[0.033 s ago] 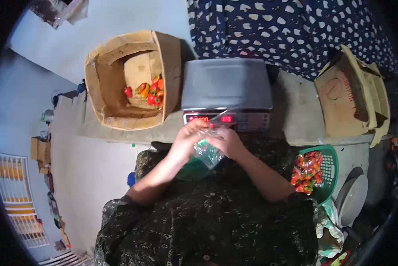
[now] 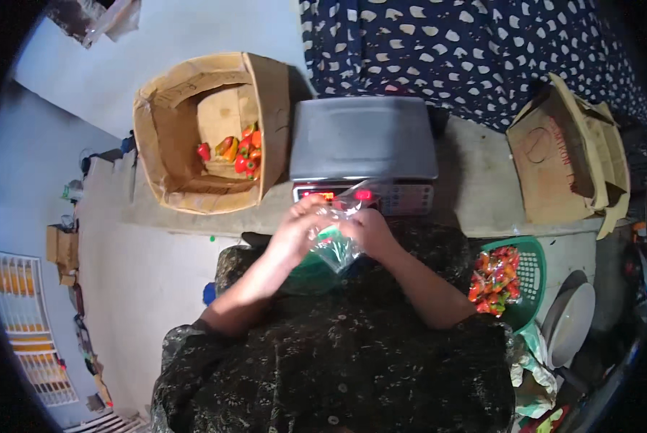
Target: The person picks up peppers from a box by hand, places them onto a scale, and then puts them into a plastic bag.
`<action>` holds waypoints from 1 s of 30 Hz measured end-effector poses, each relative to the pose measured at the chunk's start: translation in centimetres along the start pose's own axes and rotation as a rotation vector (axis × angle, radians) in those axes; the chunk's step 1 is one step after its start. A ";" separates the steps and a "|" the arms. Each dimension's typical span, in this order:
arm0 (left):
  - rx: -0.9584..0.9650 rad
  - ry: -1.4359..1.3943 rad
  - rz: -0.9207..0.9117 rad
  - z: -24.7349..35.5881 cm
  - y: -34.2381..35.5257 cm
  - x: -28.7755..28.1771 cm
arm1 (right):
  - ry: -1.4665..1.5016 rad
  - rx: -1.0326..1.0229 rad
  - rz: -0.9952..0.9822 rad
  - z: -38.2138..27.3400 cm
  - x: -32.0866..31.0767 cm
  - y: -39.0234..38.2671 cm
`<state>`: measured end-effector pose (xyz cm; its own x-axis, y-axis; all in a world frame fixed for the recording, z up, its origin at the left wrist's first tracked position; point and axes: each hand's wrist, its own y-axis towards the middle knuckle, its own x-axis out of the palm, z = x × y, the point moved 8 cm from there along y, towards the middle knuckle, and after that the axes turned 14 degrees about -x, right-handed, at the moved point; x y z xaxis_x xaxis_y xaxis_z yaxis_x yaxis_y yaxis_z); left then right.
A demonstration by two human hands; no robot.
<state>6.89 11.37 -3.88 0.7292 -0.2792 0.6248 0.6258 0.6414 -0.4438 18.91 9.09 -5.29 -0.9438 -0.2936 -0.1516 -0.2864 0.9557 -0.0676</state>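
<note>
A clear plastic bag (image 2: pixel 336 251) is pinched between my left hand (image 2: pixel 295 232) and my right hand (image 2: pixel 372 234), both closed on its upper part, just before the display of a digital scale (image 2: pixel 361 137). The scale's steel platter is bare. Behind and below the bag, something green and translucent (image 2: pixel 305 274) rests in my lap; I cannot make out what. To the scale's left, a cardboard box (image 2: pixel 165 151) on its ledge holds several red and orange peppers (image 2: pixel 248 151).
A green perforated basket (image 2: pixel 529 289) of bagged peppers sits by my right forearm, beside a white basin (image 2: pixel 576 325). An open cardboard carton (image 2: pixel 554 166) stands right of the scale, before a dark patterned cloth (image 2: pixel 453 50). A barred opening (image 2: pixel 31 325) is far left.
The whole view has shifted a few pixels leftward. Both hands still hold the bag in front of the scale, with only slight movement.
</note>
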 end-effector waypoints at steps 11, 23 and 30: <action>0.100 0.712 0.082 0.3 1.3 0.3 | 0.760 -0.008 0.452 2.5 -2.1 0.1; -0.230 -0.184 -0.208 -1.8 1.0 -1.1 | 0.253 -0.063 0.425 3.8 -3.4 0.6; 0.237 0.478 0.205 1.1 2.9 -5.1 | 0.980 0.072 0.233 2.2 1.0 0.3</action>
<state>4.67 15.44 -7.70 0.9079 -0.3890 0.1560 0.4191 0.8439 -0.3350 18.24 9.01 -7.61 -0.7040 0.0776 0.7060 -0.0972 0.9741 -0.2040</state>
